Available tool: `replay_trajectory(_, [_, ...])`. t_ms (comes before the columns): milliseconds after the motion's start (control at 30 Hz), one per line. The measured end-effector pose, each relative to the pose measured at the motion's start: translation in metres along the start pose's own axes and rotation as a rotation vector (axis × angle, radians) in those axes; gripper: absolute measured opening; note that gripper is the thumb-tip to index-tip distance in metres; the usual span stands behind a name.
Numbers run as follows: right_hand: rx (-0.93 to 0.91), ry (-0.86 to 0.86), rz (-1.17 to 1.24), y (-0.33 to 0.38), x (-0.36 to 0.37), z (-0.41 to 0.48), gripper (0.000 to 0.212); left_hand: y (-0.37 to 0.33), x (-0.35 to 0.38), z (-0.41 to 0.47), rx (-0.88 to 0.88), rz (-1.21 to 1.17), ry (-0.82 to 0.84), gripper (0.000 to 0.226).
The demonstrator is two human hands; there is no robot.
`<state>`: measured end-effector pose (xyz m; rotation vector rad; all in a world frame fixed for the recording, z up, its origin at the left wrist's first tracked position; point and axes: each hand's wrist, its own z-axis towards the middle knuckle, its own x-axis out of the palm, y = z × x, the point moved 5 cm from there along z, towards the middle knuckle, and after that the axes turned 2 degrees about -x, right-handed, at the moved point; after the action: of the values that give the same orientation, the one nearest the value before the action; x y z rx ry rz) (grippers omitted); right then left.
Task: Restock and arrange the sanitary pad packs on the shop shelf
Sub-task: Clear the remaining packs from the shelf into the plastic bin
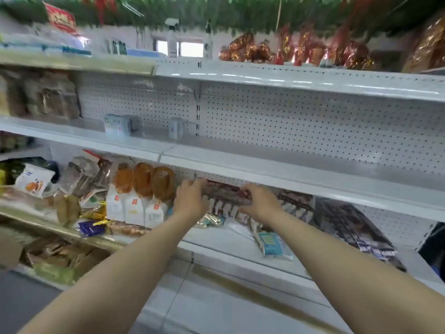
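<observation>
My left hand (190,198) and my right hand (261,201) grip the two ends of a stack of dark red and white sanitary pad packs (225,196) on the lower white shelf (228,239). More dark packs (297,203) stand just right of the stack. A long row of dark packs (354,227) leans toward the shelf's front at the right. One blue pack (271,243) lies flat near the front edge. The picture is blurred by motion.
The middle shelf (277,165) holds two pale blue packs (118,125) at its left. Snack bags and white boxes (134,208) crowd the lower shelf to the left of my hands. Red and gold foil goods (301,51) sit on top.
</observation>
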<state>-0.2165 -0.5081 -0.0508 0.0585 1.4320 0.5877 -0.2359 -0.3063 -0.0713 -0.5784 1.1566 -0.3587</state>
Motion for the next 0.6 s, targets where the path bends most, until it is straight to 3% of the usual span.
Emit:
replay_trajectory(233, [-0.096, -0.127, -0.052, 0.111, -0.065, 0.033, 0.065, 0.005, -0.121, 0.035, 0.036, -0.004, -0.140, 0.053])
replay_trajectory(600, [-0.059, -0.209, 0.071, 0.222, -0.048, 0.094, 0.062, 0.079, -0.216, 0.092, 0.027, 0.023, -0.128, 0.052])
